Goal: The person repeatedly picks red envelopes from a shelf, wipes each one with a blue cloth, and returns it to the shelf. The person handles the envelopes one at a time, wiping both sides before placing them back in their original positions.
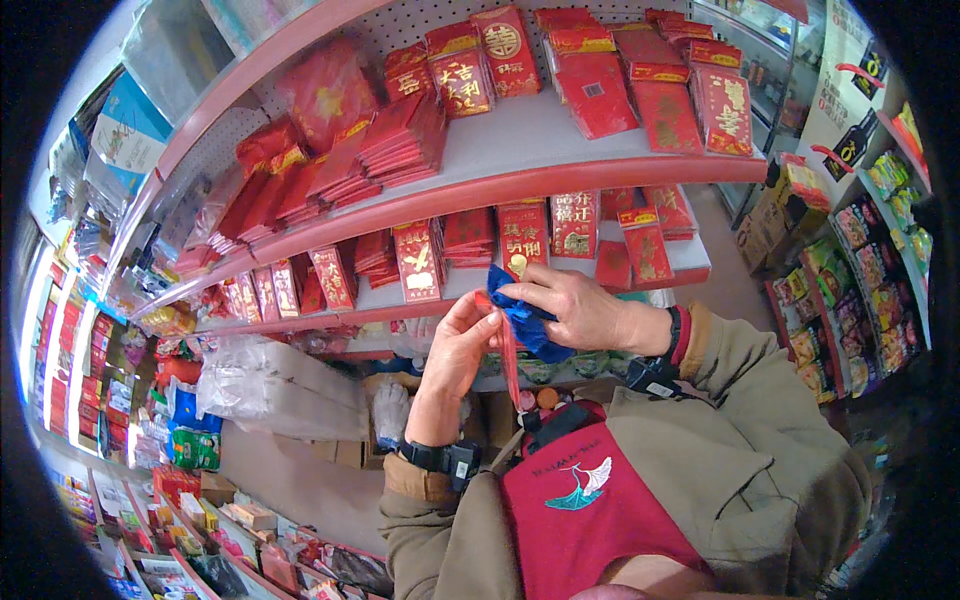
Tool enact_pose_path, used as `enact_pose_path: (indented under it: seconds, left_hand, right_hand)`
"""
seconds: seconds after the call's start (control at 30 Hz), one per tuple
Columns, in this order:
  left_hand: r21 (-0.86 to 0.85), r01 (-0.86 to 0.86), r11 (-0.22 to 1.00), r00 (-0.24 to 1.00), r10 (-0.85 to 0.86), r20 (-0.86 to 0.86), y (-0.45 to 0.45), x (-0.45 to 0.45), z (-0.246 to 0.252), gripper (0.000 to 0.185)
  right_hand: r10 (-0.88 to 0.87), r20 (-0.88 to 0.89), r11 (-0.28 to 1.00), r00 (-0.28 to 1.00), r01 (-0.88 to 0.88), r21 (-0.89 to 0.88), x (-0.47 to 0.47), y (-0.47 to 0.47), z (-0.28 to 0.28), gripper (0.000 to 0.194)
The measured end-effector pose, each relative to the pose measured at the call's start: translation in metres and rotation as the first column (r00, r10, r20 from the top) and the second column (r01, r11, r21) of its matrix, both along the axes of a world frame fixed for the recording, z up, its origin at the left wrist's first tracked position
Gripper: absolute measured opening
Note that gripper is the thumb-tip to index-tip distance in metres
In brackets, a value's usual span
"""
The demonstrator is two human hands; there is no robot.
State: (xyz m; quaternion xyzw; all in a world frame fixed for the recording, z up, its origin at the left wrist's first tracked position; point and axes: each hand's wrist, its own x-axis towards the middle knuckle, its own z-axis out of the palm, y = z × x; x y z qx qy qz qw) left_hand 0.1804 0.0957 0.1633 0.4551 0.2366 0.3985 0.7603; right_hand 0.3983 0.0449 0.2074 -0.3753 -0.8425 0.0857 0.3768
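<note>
My left hand pinches a thin red packet between thumb and fingers, seen nearly edge-on and hanging down in front of my chest. A crumpled dark blue cloth is bunched in my right hand, pressed close against the packet's upper end. Both hands are raised in front of the shelf of red envelopes. Nearest behind them stands a red envelope pack with gold print. The cloth and my fingers hide part of the packet.
The upper shelf's red front edge juts out above my hands. Stacked red envelopes lie on it. A large plastic-wrapped bundle stands low on the left. Racks of packaged food line the right side. More goods fill the lower left.
</note>
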Motion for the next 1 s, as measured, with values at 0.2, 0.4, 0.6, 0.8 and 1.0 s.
enact_pose_path:
  seconds: [0.2,0.4,0.6,0.8,1.0]
  left_hand:
    - [0.043,0.022,0.999,0.975,-0.012,-0.223,0.009,0.011,0.029,0.028]
    - [0.085,0.134,0.987,0.957,-0.107,-0.269,0.018,0.026,0.052,0.022]
    - [0.215,0.061,0.975,0.959,0.002,-0.283,0.048,0.034,0.101,0.015]
    - [0.407,-0.022,0.913,0.966,0.125,-0.227,0.094,0.048,0.17,0.013]
    - [0.483,-0.114,0.868,0.974,0.194,-0.119,0.167,0.073,0.234,0.017]
  right_hand:
    - [-0.037,-0.009,0.998,0.999,0.037,0.06,0.025,-0.01,-0.001,0.054]
    - [-0.126,-0.035,0.991,0.991,0.125,-0.039,0.051,-0.027,-0.002,0.056]
    - [-0.293,-0.046,0.955,0.955,0.29,-0.068,0.092,-0.051,-0.018,0.054]
    - [-0.479,-0.119,0.875,0.87,0.464,-0.138,0.136,-0.085,-0.042,0.053]
    - [-0.618,-0.161,0.786,0.77,0.596,-0.167,0.166,-0.112,-0.057,0.045]
